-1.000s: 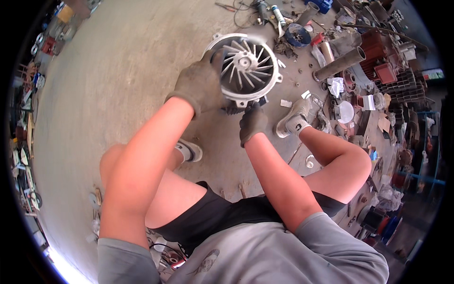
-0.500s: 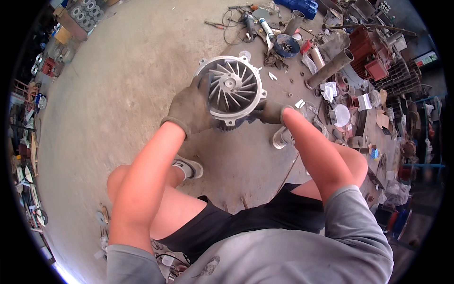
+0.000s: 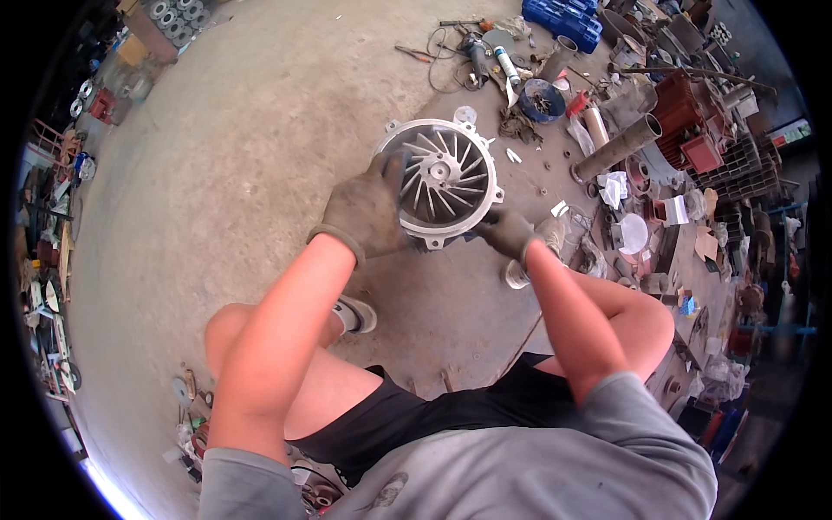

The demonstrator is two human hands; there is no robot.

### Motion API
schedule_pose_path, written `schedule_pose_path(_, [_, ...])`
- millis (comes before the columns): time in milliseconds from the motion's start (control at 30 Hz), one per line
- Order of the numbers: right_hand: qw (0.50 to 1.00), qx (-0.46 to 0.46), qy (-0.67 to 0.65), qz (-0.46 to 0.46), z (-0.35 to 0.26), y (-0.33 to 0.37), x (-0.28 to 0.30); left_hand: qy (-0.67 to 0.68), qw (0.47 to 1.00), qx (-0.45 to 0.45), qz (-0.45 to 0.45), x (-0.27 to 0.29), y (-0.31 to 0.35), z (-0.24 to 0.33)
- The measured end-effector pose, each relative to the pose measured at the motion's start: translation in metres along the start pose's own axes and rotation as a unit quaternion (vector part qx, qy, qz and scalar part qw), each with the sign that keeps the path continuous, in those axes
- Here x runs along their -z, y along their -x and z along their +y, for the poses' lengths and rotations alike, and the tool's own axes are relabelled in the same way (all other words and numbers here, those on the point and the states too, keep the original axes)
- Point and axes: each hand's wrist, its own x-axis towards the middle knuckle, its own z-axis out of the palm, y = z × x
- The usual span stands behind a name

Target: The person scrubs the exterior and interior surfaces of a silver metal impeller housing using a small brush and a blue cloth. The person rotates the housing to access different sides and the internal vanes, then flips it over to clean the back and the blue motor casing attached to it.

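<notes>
A round metal pump housing with a bladed impeller [image 3: 440, 172] inside is raised in front of me, its open face toward me. Mounting lugs stick out round its pale rim. My left hand [image 3: 366, 212], in a grey-brown work glove, is closed on the left side of the housing, fingers over the rim. Against that hand, a dark strip lies along the left of the opening; I cannot make out what it is. My right hand [image 3: 509, 234], gloved too, grips the lower right edge, its fingertips partly hidden by the housing. The underside is hidden.
Beyond the housing, an angle grinder [image 3: 477, 62] with its cord and a blue bowl [image 3: 542, 101] of small parts lie on the concrete floor. To the right stand a steel pipe [image 3: 620, 147] and red machine parts [image 3: 693, 130]. A blue case [image 3: 563, 23] sits farther back.
The whole view has shifted, so the floor, housing and hands all appear lower and more to the right. My right hand sits slightly lower against the housing's edge. Both hands keep their hold.
</notes>
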Motion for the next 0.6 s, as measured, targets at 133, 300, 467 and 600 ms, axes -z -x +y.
schedule_pose_path(133, [0.902, -0.111, -0.392, 0.141, 0.036, 0.016, -0.087, 0.004, 1.0, -0.011, 0.006, 0.001, -0.002, 0.003])
schedule_pose_path(300, [0.863, -0.149, -0.464, 0.133, 0.005, 0.03, -0.092, -0.014, 1.0, -0.009, 0.021, -0.002, -0.001, -0.002])
schedule_pose_path(467, [0.788, -0.189, -0.522, 0.265, -0.017, 0.024, -0.144, -0.028, 1.0, -0.005, 0.008, -0.001, -0.001, 0.005])
schedule_pose_path(600, [0.791, -0.125, -0.48, 0.357, -0.025, 0.004, -0.175, -0.035, 0.999, -0.009, 0.001, 0.003, -0.001, 0.009])
